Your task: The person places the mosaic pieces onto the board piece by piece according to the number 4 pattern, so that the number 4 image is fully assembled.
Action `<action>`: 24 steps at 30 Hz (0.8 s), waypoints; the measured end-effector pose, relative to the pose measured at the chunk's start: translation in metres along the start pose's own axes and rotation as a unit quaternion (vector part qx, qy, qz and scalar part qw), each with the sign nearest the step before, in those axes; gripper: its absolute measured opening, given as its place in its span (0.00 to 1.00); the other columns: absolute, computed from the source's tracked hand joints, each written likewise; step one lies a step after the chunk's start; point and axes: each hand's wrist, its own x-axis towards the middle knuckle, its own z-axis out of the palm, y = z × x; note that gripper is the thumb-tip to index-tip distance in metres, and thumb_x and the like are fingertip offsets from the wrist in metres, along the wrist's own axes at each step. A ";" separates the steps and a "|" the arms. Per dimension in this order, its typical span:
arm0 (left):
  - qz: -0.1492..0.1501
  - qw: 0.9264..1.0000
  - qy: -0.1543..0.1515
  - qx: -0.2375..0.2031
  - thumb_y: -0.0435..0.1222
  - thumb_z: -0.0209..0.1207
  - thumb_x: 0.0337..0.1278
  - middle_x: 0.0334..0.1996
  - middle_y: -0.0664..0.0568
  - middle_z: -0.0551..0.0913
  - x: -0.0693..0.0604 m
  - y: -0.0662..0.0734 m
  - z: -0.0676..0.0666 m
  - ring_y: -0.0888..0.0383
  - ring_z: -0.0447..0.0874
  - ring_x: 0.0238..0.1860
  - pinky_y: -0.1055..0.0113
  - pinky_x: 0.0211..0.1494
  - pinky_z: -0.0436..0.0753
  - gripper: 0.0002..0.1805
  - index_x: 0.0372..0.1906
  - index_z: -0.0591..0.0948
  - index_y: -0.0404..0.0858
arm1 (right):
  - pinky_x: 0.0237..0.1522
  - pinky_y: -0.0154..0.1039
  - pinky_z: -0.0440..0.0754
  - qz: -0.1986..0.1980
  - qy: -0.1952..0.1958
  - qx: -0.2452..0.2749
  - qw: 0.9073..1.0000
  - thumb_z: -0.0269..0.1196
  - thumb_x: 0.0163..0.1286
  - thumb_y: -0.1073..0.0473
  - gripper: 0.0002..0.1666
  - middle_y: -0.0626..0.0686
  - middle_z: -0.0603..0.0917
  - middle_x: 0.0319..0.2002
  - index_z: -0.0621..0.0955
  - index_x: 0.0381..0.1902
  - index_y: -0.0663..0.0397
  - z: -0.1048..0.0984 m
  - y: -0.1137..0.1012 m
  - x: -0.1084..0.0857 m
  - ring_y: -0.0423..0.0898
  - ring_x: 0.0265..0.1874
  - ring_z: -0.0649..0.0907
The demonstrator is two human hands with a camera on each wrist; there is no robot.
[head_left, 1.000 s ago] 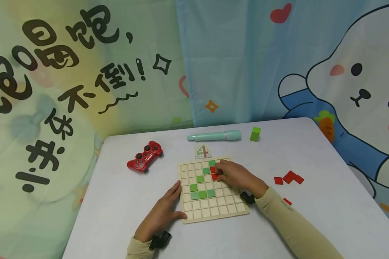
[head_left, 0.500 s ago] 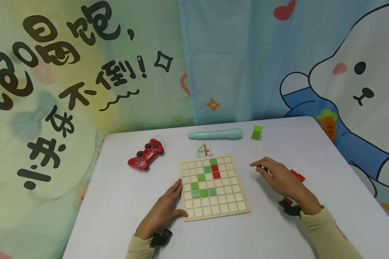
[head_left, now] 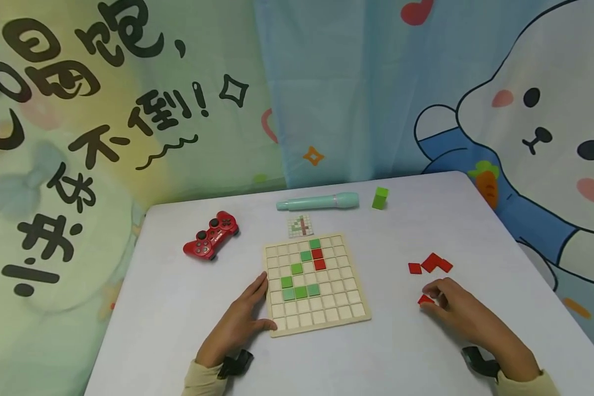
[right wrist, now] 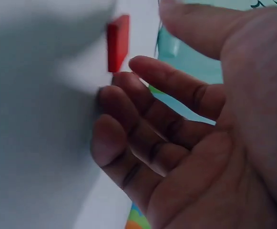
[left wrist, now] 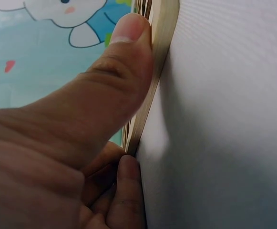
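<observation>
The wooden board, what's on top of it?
Seven green tiles and two red tiles sit on the wooden board. What lies beneath those tiles is covered, so I can't see it.

Wooden grid board [head_left: 325,287] (partly tiled), red tile [right wrist: 118,43] near right fingers [right wrist: 169,78].

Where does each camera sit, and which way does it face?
Head: on the head, facing forward and down at the board; left hand and right hand show.
Left wrist: on that wrist, facing the board's edge; left hand shows.
Right wrist: on that wrist, facing a red tile; right hand shows.
Head and left wrist share left hand and board.
</observation>
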 end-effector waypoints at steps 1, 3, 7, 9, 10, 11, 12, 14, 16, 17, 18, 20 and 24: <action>0.000 1.000 0.001 -0.002 0.42 0.82 0.46 0.88 0.53 0.53 0.000 0.000 0.000 0.47 0.53 0.88 0.46 0.84 0.66 0.61 0.84 0.60 0.38 | 0.37 0.32 0.81 0.004 0.002 -0.002 1.000 0.75 0.69 0.48 0.29 0.53 0.81 0.45 0.80 0.58 0.61 0.002 0.000 0.001 0.47 0.42 0.78; 0.004 1.000 0.001 -0.003 0.43 0.81 0.46 0.88 0.52 0.53 0.000 -0.001 0.000 0.46 0.54 0.88 0.46 0.83 0.67 0.61 0.84 0.60 0.37 | 0.34 0.30 0.79 0.009 0.007 -0.005 1.000 0.77 0.66 0.48 0.30 0.53 0.80 0.44 0.80 0.56 0.60 0.007 -0.001 0.002 0.46 0.41 0.77; 0.014 1.000 -0.004 -0.008 0.43 0.81 0.48 0.88 0.51 0.53 0.001 -0.001 0.001 0.45 0.54 0.87 0.45 0.83 0.68 0.61 0.85 0.59 0.37 | 0.34 0.32 0.80 0.015 0.012 -0.013 1.000 0.79 0.63 0.49 0.33 0.55 0.79 0.44 0.78 0.57 0.63 0.010 -0.001 0.002 0.47 0.41 0.76; 0.013 1.000 -0.007 -0.011 0.43 0.80 0.48 0.89 0.52 0.52 0.001 -0.001 0.001 0.45 0.54 0.88 0.45 0.83 0.68 0.61 0.85 0.58 0.38 | 0.35 0.32 0.82 0.013 0.016 -0.017 1.000 0.79 0.63 0.51 0.34 0.57 0.79 0.45 0.78 0.57 0.65 0.011 0.000 -0.001 0.48 0.41 0.77; 0.014 1.000 -0.007 -0.012 0.43 0.80 0.48 0.89 0.52 0.52 0.001 -0.001 0.002 0.45 0.54 0.88 0.45 0.83 0.68 0.61 0.85 0.58 0.38 | 0.35 0.32 0.82 0.011 0.019 -0.019 1.000 0.79 0.63 0.52 0.34 0.57 0.79 0.45 0.78 0.58 0.65 0.011 0.001 -0.002 0.48 0.41 0.76; 0.013 1.000 -0.005 -0.010 0.43 0.80 0.48 0.88 0.52 0.53 0.001 -0.001 0.002 0.45 0.54 0.87 0.45 0.83 0.68 0.61 0.85 0.58 0.38 | 0.35 0.31 0.82 0.008 0.022 -0.020 1.000 0.79 0.63 0.52 0.34 0.57 0.79 0.45 0.78 0.58 0.66 0.011 0.002 -0.003 0.47 0.41 0.76; 0.013 1.000 -0.002 -0.009 0.43 0.80 0.48 0.88 0.51 0.53 0.001 -0.001 0.002 0.45 0.54 0.87 0.45 0.83 0.68 0.61 0.85 0.59 0.38 | 0.35 0.30 0.82 0.006 0.025 -0.019 0.999 0.79 0.63 0.53 0.33 0.57 0.78 0.45 0.78 0.57 0.66 0.012 0.003 -0.004 0.47 0.41 0.76; 0.008 1.000 0.000 -0.009 0.43 0.80 0.48 0.88 0.52 0.53 0.000 -0.001 0.001 0.46 0.54 0.88 0.46 0.83 0.68 0.61 0.85 0.59 0.38 | 0.33 0.28 0.80 0.002 0.035 -0.016 0.999 0.79 0.63 0.55 0.31 0.55 0.78 0.44 0.79 0.56 0.66 0.013 0.006 -0.006 0.46 0.40 0.76; 0.006 1.000 0.002 -0.009 0.43 0.80 0.48 0.88 0.52 0.53 -0.001 -0.001 0.001 0.46 0.54 0.87 0.46 0.83 0.68 0.60 0.85 0.59 0.39 | 0.32 0.26 0.79 -0.002 0.042 -0.013 0.999 0.78 0.64 0.56 0.29 0.55 0.78 0.43 0.79 0.55 0.65 0.015 0.007 -0.006 0.46 0.40 0.76; 0.004 1.000 0.002 -0.011 0.43 0.80 0.48 0.88 0.52 0.53 -0.002 -0.001 0.000 0.46 0.54 0.87 0.46 0.83 0.68 0.60 0.85 0.59 0.39 | 0.32 0.26 0.79 -0.004 0.045 -0.012 0.999 0.78 0.64 0.57 0.28 0.54 0.78 0.43 0.79 0.54 0.65 0.016 0.008 -0.006 0.46 0.39 0.77; 0.005 1.000 0.002 -0.013 0.43 0.80 0.48 0.88 0.52 0.53 -0.002 -0.001 0.000 0.45 0.54 0.87 0.46 0.83 0.68 0.60 0.85 0.59 0.39 | 0.32 0.26 0.79 -0.004 0.047 -0.011 0.999 0.78 0.64 0.58 0.27 0.54 0.78 0.42 0.79 0.54 0.65 0.016 0.009 -0.005 0.46 0.39 0.77; 0.009 1.000 0.004 -0.013 0.43 0.80 0.48 0.88 0.52 0.54 -0.003 -0.001 0.000 0.45 0.55 0.87 0.45 0.83 0.68 0.60 0.85 0.60 0.38 | 0.32 0.25 0.79 -0.007 0.049 -0.013 0.999 0.77 0.64 0.59 0.26 0.54 0.79 0.42 0.79 0.54 0.64 0.017 0.008 -0.004 0.46 0.39 0.77; 0.015 1.000 0.010 -0.009 0.43 0.80 0.48 0.88 0.51 0.54 -0.003 -0.002 0.000 0.45 0.54 0.87 0.46 0.83 0.67 0.60 0.85 0.59 0.37 | 0.33 0.26 0.80 -0.022 0.045 -0.013 0.999 0.76 0.66 0.60 0.25 0.53 0.79 0.42 0.79 0.55 0.63 0.012 0.000 0.002 0.45 0.39 0.78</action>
